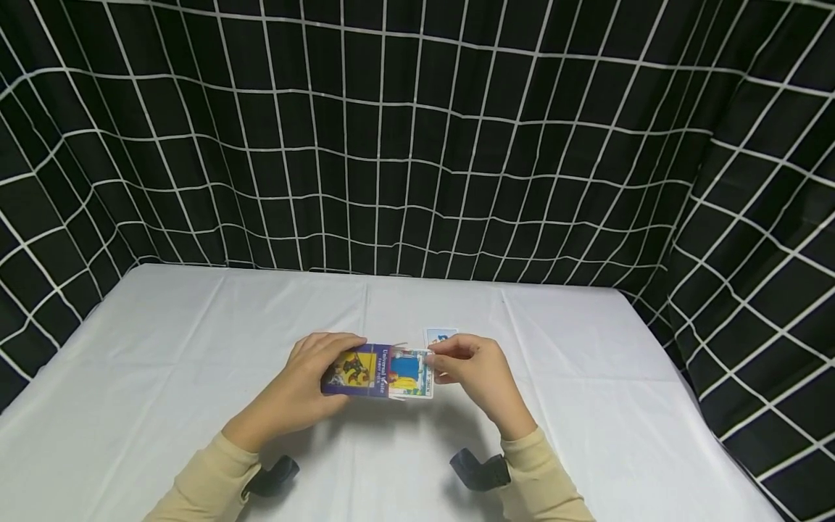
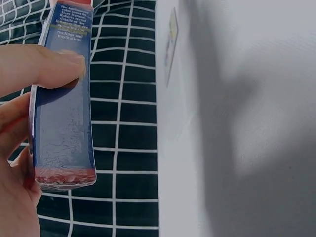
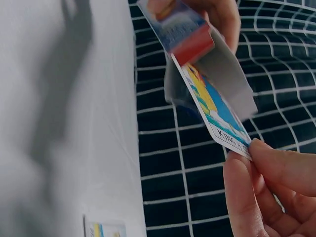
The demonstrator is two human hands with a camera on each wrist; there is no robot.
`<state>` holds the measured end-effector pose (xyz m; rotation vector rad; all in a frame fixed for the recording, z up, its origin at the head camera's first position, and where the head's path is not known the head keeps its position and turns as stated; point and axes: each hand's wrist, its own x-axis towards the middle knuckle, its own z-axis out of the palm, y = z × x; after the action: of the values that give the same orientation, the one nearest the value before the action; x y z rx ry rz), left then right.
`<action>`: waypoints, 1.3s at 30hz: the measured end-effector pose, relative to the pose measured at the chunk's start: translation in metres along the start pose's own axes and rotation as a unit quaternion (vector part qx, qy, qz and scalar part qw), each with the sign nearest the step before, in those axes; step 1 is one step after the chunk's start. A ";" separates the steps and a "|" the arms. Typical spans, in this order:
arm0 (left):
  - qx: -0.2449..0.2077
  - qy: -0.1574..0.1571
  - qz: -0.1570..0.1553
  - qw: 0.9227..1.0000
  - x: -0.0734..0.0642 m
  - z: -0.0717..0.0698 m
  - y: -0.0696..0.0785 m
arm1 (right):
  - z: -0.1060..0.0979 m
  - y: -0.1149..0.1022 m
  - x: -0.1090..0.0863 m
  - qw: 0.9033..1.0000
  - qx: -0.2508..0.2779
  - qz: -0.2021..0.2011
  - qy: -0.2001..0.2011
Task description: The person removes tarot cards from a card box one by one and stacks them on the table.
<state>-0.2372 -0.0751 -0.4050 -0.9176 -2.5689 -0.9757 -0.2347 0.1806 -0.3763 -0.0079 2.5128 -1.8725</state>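
Observation:
My left hand (image 1: pixel 320 377) grips a purple tarot card box (image 1: pixel 355 371) above the table, with the thumb along its narrow side in the left wrist view. The box lies sideways, its open end toward the right. A tarot card (image 3: pixel 212 106), lettered "KING" at its end, sticks partway out of that end. Between thumb and fingertips my right hand (image 1: pixel 475 370) pinches the card's outer end. The box's flaps (image 3: pixel 237 81) stand spread around the card in the right wrist view. How many cards are inside is hidden.
Another card (image 1: pixel 440 335) lies on the white-clothed table (image 1: pixel 228 326), just beyond my right hand and partly covered by it. Black curtains with a white grid (image 1: pixel 391 145) hang behind the table and at both sides. A dark curved device (image 1: pixel 479 470) sits at each wrist.

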 end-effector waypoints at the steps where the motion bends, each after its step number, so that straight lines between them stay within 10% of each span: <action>1: 0.000 0.001 -0.001 1.000 0.000 0.000 0.000 | -0.002 0.000 0.000 1.000 0.001 0.001 -0.001; 39: 0.007 0.015 -0.003 1.000 -0.001 -0.001 -0.002 | -0.059 -0.002 0.002 0.999 -0.048 0.021 -0.003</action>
<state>-0.2381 -0.0777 -0.4054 -0.8850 -2.5508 -0.9660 -0.2371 0.2369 -0.3575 0.0384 2.5766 -1.7322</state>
